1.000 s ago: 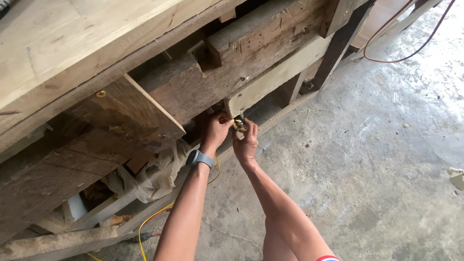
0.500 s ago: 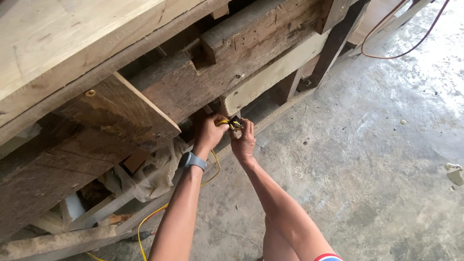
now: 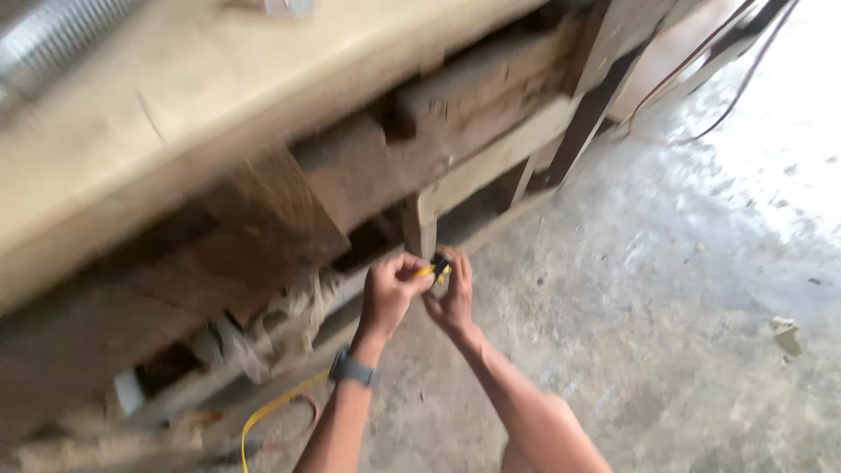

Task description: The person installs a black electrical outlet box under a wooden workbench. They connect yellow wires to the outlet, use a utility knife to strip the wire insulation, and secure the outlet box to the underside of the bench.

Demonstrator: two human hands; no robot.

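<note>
Here both hands meet below the worn wooden workbench's (image 3: 368, 175) front edge, over the concrete floor (image 3: 683, 289): left hand (image 3: 390, 293) and right hand (image 3: 451, 293) pinch a small yellow-and-black tool (image 3: 438, 267), steadying it together.

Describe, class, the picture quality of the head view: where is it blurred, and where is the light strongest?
Head view: motion blur smears the whole frame, worst on the wooden bench at upper left; the left hand and right hand, pinching a small yellow-and-black thing, are soft-edged; the concrete floor washes out to near white at upper right; under the bench lies deep shadow.
</note>
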